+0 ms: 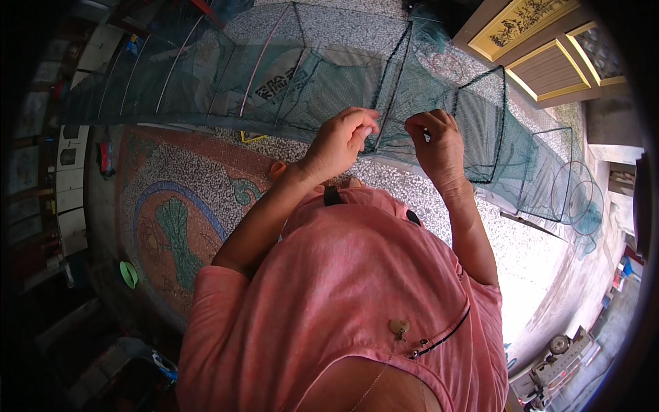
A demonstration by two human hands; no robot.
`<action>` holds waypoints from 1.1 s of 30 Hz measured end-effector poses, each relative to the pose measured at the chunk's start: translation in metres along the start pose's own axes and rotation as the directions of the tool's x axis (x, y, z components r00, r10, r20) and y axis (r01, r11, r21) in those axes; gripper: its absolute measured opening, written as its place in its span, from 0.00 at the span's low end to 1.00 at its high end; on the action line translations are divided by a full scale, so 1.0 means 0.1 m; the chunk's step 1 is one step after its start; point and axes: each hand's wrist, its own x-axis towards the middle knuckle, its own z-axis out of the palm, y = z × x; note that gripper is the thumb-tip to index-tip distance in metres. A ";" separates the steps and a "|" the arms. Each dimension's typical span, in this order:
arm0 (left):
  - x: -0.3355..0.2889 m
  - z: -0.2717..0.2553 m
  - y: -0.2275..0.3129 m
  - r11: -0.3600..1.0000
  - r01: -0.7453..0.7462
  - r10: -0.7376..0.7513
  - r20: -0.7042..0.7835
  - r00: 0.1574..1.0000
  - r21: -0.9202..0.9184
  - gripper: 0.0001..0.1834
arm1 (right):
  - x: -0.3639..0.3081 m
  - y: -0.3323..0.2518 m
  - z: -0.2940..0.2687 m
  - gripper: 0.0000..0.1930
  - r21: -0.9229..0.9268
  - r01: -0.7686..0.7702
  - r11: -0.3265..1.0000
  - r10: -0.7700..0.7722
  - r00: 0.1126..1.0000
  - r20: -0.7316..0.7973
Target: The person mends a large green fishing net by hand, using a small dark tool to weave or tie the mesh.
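Observation:
A long green mesh net trap (343, 75) stretches across the far side, held in shape by thin rectangular frames. One dark frame (395, 79) stands slanted just beyond my hands, and another frame (504, 117) is farther right. My left hand (342, 143) is at the near edge of the netting, with thumb and fingers pinched together. To its right, my right hand (438, 147) is raised with curled fingers and the thumb pressed to the fingertips. Whatever fine thing either hand may hold is too small to make out. A gap separates the two hands.
Speckled stone floor (384, 172) with a coloured mosaic (175, 240) lies below and left. A green plastic item (128, 274) rests at left. Yellow-trimmed brown panels (549, 69) stand far right. A wheeled object (559, 345) is at lower right.

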 end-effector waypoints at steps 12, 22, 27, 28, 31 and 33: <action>0.06 -0.06 -0.08 0.977 0.182 -0.172 0.094 0.981 -0.110 0.04 | 0.20 -0.28 0.48 0.06 0.126 0.075 0.989 -0.056 0.988 -0.147; 0.02 -0.11 -0.02 0.992 0.054 -0.059 0.042 0.997 0.113 0.06 | 0.60 -0.77 0.39 0.07 0.189 0.307 0.933 -0.279 0.947 -0.162; 0.06 0.16 0.07 0.998 -0.001 0.010 -0.156 0.988 0.062 0.24 | 0.77 -1.03 -0.22 0.08 0.609 0.383 0.695 -0.167 0.909 -0.381; 0.06 0.18 0.11 0.999 -0.022 0.028 -0.120 0.992 0.049 0.24 | 0.76 -1.04 -0.39 0.08 0.740 0.411 0.532 -0.126 0.903 -0.411; 0.07 0.20 0.12 0.996 -0.083 0.083 0.012 0.997 -0.014 0.24 | 0.64 -0.94 -0.86 0.09 0.711 0.484 0.510 -0.163 0.866 -0.473; 0.13 0.14 0.06 0.968 0.010 0.001 0.045 0.999 -0.251 0.20 | 0.57 -0.94 -0.87 0.09 0.634 0.578 0.513 -0.146 0.787 -0.599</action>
